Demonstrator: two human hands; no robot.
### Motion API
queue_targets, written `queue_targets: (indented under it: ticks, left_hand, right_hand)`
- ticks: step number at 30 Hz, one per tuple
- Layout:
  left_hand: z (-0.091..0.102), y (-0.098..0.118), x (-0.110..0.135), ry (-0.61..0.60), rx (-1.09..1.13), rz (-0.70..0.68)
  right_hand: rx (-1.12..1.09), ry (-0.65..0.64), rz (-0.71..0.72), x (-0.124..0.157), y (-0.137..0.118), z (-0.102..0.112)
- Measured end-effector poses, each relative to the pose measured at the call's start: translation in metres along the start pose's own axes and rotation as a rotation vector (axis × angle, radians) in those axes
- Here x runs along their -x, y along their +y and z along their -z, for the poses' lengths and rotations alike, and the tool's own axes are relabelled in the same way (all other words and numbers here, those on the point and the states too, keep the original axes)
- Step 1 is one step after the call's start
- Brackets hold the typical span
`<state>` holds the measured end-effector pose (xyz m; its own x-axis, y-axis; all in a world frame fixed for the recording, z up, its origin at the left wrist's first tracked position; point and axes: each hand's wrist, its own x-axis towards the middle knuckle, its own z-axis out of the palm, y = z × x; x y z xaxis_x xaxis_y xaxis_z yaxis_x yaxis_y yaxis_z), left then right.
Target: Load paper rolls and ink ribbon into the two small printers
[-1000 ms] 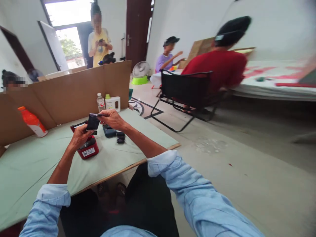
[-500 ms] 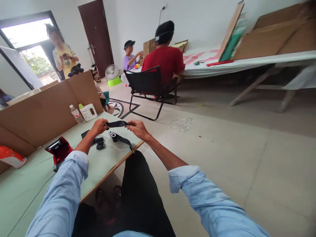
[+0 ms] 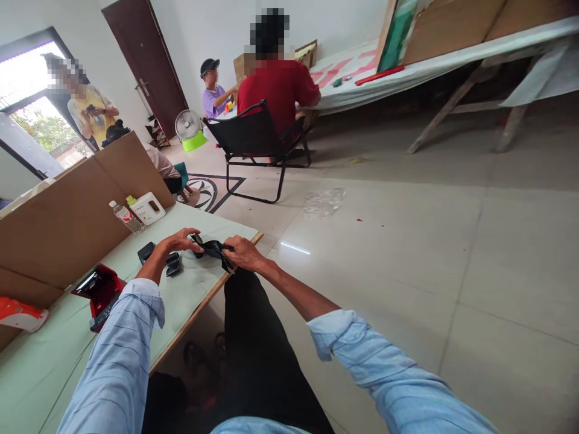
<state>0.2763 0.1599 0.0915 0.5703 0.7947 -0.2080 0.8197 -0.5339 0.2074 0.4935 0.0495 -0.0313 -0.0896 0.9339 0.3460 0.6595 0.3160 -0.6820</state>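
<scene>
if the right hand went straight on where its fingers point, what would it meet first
Probably the black strip right at the right hand's fingertips, then the left hand; depth is unclear here.

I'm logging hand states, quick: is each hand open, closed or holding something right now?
Left hand: fingers partly curled at the roll; firm grip cannot be told.
Right hand: closed, holding the black strip.

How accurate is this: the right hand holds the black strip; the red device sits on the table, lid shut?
One error: the head view shows the lid open. The right hand holds the black strip; the red device sits on the table.
</scene>
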Motion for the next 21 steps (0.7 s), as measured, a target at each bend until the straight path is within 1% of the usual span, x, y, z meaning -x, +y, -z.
queue_targets:
  ticks: [4, 6, 8, 13, 15, 18, 21]
  left_hand:
    - [-0.012, 0.006, 0.007, 0.084, -0.052, -0.007]
    - [-0.016, 0.008, 0.013, 0.09, -0.059, -0.021]
    - [-0.018, 0.006, 0.022, 0.086, -0.068, -0.034]
    - [-0.023, -0.007, 0.055, 0.09, -0.049, -0.095]
    - [-0.028, -0.009, 0.064, 0.103, -0.029, -0.118]
    - [-0.034, -0.009, 0.072, 0.133, -0.003, -0.136]
    - [-0.039, -0.003, 0.078, 0.189, -0.002, -0.084]
  right_hand:
    - [0.003, -0.026, 0.013, 0.002, -0.01, -0.002]
    - [-0.011, -0.036, 0.037, 0.006, -0.015, -0.004]
    - [-0.038, -0.037, 0.078, 0.012, -0.02, -0.006]
    - [-0.097, -0.026, 0.185, 0.029, -0.028, -0.011]
    - [-0.074, -0.026, 0.205, 0.033, -0.03, -0.012]
    - [-0.007, -0.038, 0.219, 0.036, -0.03, -0.012]
    - [0.024, -0.056, 0.227, 0.04, -0.027, -0.01]
